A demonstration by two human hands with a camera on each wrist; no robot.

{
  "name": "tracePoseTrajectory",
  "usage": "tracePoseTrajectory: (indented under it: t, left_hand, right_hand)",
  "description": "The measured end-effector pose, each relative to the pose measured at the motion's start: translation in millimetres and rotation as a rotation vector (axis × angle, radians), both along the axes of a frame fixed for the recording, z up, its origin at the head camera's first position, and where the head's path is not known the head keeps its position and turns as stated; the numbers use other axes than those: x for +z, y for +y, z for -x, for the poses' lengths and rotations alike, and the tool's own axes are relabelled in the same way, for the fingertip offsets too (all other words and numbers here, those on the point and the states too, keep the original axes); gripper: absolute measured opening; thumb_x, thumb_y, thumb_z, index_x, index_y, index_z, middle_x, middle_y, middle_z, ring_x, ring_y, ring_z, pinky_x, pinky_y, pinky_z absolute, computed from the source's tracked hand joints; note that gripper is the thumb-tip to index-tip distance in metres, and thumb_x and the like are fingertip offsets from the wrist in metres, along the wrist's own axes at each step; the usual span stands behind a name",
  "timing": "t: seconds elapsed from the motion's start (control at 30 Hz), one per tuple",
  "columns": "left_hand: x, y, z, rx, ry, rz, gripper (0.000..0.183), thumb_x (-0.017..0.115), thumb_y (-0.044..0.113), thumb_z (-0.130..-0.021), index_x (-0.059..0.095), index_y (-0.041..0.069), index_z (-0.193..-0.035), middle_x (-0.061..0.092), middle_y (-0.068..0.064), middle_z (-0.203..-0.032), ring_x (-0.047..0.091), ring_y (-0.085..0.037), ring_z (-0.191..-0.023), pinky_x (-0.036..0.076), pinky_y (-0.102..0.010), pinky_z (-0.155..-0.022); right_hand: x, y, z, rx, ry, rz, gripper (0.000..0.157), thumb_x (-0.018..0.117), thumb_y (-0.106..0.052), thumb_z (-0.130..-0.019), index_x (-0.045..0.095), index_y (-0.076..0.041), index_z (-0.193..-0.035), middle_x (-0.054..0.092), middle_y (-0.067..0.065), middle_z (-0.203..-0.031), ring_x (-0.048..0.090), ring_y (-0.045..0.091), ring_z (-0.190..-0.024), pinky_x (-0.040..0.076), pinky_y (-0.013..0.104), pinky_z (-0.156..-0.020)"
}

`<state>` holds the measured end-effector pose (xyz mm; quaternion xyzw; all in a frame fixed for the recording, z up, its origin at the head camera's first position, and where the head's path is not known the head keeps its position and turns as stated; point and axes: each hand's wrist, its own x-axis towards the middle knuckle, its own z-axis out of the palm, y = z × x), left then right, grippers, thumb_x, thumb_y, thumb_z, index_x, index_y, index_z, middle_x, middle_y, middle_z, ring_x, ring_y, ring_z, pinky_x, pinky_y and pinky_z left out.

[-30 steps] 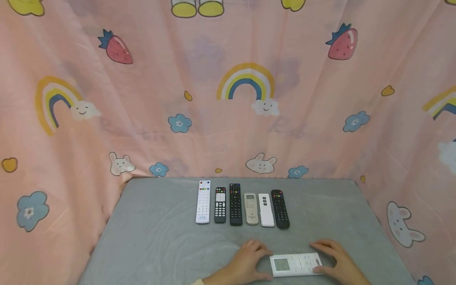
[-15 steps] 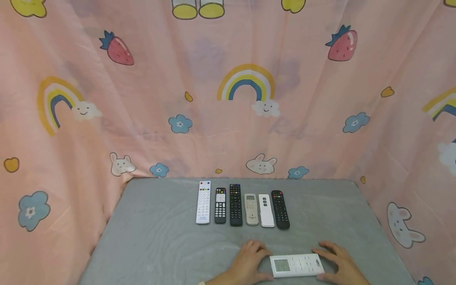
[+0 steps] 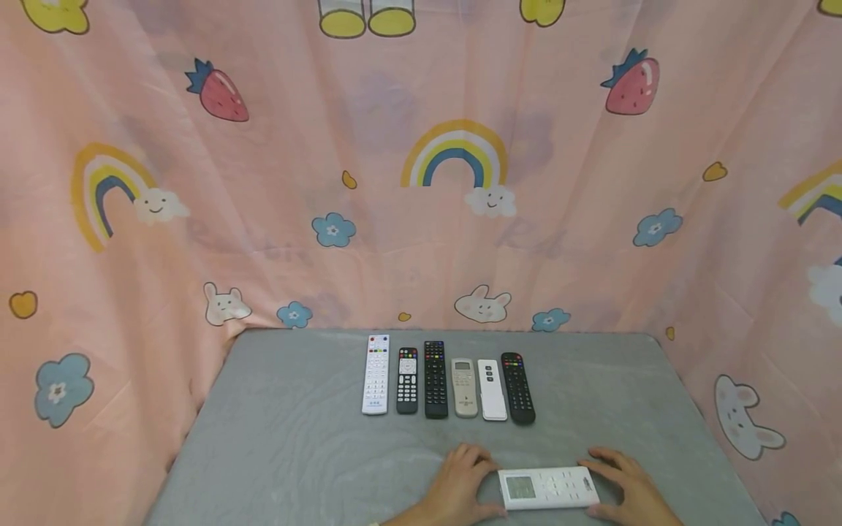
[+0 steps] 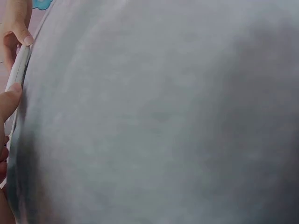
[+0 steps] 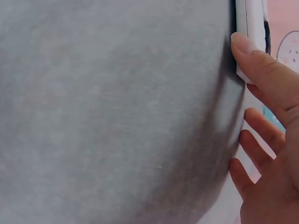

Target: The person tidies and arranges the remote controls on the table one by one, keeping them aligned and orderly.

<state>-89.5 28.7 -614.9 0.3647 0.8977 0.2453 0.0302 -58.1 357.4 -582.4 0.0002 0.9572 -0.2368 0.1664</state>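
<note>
A white air-conditioner remote (image 3: 550, 488) with a small grey screen lies crosswise on the grey cloth, near the front. At its screen end my left hand (image 3: 457, 486) holds the corners between thumb and fingers. My right hand (image 3: 628, 486) holds the other end the same way, its index finger at the far edge. In the right wrist view the thumb (image 5: 254, 53) rests against the remote's side (image 5: 250, 28), and the other fingers are spread apart. The left wrist view shows the left thumb (image 4: 9, 100) on the edge of the remote (image 4: 19, 65); most of that hand is cut off.
Behind the hands, several remotes stand in a row: a white one (image 3: 376, 376), black ones (image 3: 435, 380), a beige one (image 3: 464, 389) and a small white one (image 3: 492, 391). A pink patterned curtain (image 3: 395, 256) encloses the back and sides of the grey table (image 3: 283, 438).
My right hand has shifted slightly, its index finger and thumb moving a little to the right along the remote's end. The left hand and the remote stay almost still.
</note>
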Motion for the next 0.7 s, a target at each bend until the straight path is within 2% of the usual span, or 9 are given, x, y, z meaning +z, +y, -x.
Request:
tracePoseTrajectory:
  t: [0.2, 0.33, 0.5, 0.57, 0.7]
  left_hand:
    - [11.9, 2, 6.6, 0.041, 0.073, -0.094, 0.061, 0.074, 0.058, -0.078, 0.063, 0.025, -0.128, 0.055, 0.010, -0.125, 0.048, -0.005, -0.113, 0.045, -0.024, -0.098]
    - [26.7, 1, 17.8, 0.057, 0.122, -0.173, 0.063, 0.076, 0.054, -0.076, 0.063, 0.023, -0.129, 0.056, 0.008, -0.126, 0.050, -0.007, -0.113, 0.045, -0.024, -0.098]
    - [41.1, 1, 32.5, 0.093, 0.219, -0.264, 0.062, 0.081, 0.047, -0.071, 0.067, 0.020, -0.125, 0.059, 0.005, -0.118, 0.052, -0.010, -0.109, 0.046, -0.026, -0.096]
    - [41.4, 1, 36.6, 0.099, 0.217, -0.297, 0.059, 0.081, 0.044, -0.071, 0.068, 0.021, -0.124, 0.060, 0.005, -0.116, 0.053, -0.010, -0.107, 0.047, -0.026, -0.095]
    - [39.5, 2, 41.3, 0.132, 0.156, -0.357, 0.051, 0.078, 0.039, -0.077, 0.068, 0.024, -0.125, 0.064, 0.006, -0.113, 0.052, -0.009, -0.104, 0.047, -0.023, -0.092]
  right_hand:
    - [10.8, 0, 4.2, -0.056, -0.042, 0.051, 0.084, 0.087, -0.053, -0.061, 0.063, -0.013, -0.131, 0.055, 0.016, -0.137, 0.049, 0.044, -0.125, 0.042, 0.066, -0.098]
    - [24.0, 0, 5.3, -0.095, -0.030, 0.096, 0.088, 0.085, -0.055, -0.064, 0.058, -0.011, -0.136, 0.056, 0.018, -0.137, 0.051, 0.045, -0.125, 0.044, 0.063, -0.097]
    - [38.2, -8, 6.2, -0.155, -0.005, 0.149, 0.091, 0.086, -0.049, -0.067, 0.053, -0.005, -0.140, 0.056, 0.023, -0.138, 0.058, 0.039, -0.117, 0.050, 0.056, -0.093]
    - [39.8, -13, 6.3, -0.178, 0.009, 0.153, 0.090, 0.086, -0.047, -0.067, 0.054, -0.003, -0.139, 0.057, 0.024, -0.137, 0.061, 0.036, -0.113, 0.051, 0.053, -0.092]
    - [38.2, -20, 5.2, -0.220, 0.038, 0.186, 0.085, 0.088, -0.042, -0.067, 0.057, -0.002, -0.135, 0.063, 0.020, -0.130, 0.063, 0.029, -0.107, 0.052, 0.051, -0.091]
